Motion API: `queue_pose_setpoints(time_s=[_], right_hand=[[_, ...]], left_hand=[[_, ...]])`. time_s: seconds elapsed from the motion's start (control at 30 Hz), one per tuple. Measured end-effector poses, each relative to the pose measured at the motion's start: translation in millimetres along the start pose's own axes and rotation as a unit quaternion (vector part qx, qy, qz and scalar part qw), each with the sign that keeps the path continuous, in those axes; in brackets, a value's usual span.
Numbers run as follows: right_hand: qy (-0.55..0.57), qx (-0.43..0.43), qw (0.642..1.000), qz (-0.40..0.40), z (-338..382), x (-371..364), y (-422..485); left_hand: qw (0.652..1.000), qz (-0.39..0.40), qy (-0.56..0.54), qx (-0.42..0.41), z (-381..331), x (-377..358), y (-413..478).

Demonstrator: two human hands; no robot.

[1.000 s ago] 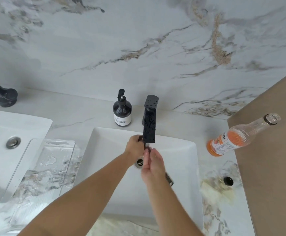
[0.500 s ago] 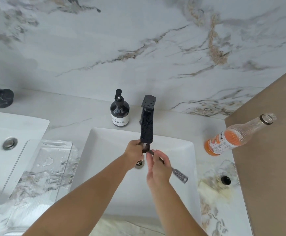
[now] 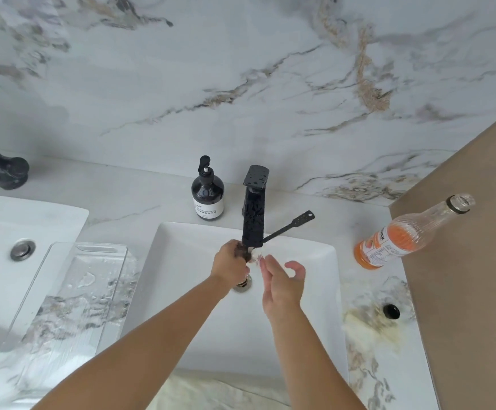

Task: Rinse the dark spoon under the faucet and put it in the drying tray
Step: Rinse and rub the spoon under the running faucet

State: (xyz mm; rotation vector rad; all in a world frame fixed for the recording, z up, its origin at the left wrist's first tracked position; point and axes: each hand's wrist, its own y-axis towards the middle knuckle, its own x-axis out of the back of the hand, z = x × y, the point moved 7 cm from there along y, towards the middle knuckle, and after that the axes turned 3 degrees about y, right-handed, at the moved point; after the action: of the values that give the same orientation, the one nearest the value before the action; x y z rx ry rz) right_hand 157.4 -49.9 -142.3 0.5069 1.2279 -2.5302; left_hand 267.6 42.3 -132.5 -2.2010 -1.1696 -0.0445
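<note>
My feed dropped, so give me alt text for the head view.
The left hand holds the spoon by its bowl under the faucet over the sink; the right hand hovers open beside it. A clear tray lies left.

There is only one view, from a wide-angle camera on the person's head. It looks forward and steeply down on the white sink (image 3: 323, 291), quite near, so both forearms enter from the bottom edge. The faucet (image 3: 254, 220) stands near the middle, the marble wall (image 3: 240, 84) fills the upper half, and straight edges bend toward the borders.
</note>
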Motion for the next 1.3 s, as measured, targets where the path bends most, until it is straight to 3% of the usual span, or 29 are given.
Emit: queue_pose_setpoints(time_s=[0.2, 0.33, 0.5, 0.67, 0.73, 0.83, 0.9, 1.03, 1.13, 1.3], right_hand=[[-0.117, -0.096, 0.985, 0.087, -30, -34, -13], [-0.072, -0.104, 0.987, 0.103, -27, -43, -14], [0.054, -0.121, 0.990, 0.053, -47, -37, -18], [0.123, -0.079, 0.989, -0.039, -22, -13, 0], [0.082, -0.068, 0.994, -0.034, -18, -16, 4], [-0.023, -0.108, 0.993, 0.050, -53, -43, -12], [-0.035, -0.129, 0.989, 0.067, -58, -53, -16], [-0.023, -0.053, 0.998, 0.002, -7, -26, 12], [-0.120, -0.048, 0.991, 0.040, -9, -25, 3], [-0.254, 0.044, 0.965, -0.042, 6, -15, 11]], left_hand=[[0.990, -0.026, 0.128, -0.055, 24, 33, -23], [0.985, -0.015, 0.154, -0.077, 18, 56, -18], [0.980, -0.010, 0.180, -0.087, 19, 66, -20], [0.980, -0.036, 0.183, -0.066, 43, 89, -26], [0.980, -0.049, 0.182, -0.064, 49, 97, -24], [0.982, -0.048, 0.171, -0.064, 48, 94, -21], [0.982, -0.044, 0.169, -0.076, 46, 97, -16], [0.980, -0.067, 0.180, -0.056, 63, 134, -7], [0.983, -0.040, 0.174, -0.049, 68, 134, -4], [0.986, -0.016, 0.153, -0.059, 67, 124, 4]])
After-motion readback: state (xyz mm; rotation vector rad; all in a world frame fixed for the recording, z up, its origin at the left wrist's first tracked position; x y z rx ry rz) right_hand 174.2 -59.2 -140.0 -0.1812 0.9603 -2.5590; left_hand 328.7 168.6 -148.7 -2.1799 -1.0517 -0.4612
